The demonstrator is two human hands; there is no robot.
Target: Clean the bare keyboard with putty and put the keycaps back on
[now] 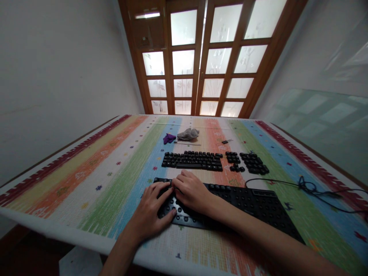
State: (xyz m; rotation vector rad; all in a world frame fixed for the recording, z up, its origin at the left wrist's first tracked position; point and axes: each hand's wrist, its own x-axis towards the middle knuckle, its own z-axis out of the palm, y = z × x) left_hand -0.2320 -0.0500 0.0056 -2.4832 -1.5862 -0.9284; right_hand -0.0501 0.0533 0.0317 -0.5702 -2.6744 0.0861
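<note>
A black keyboard base [244, 203] lies near the table's front edge, with most of its key positions bare and some keycaps along its top row. My left hand [153, 207] rests on its left end, fingers spread and thumb on the base. My right hand [189, 189] reaches across to the upper left of the base, its fingers bent together beside my left fingertips; what they hold, if anything, is hidden. Behind the base, loose black keycaps [192, 160] are laid out in keyboard order, with more groups [254, 163] to their right.
A grey cloth [188, 134], a purple cloth [169, 138], a thin stick [188, 143] and a small black tool with wire prongs [225, 142] lie farther back. A black cable [316, 193] coils at the right on the striped tablecloth [115, 184].
</note>
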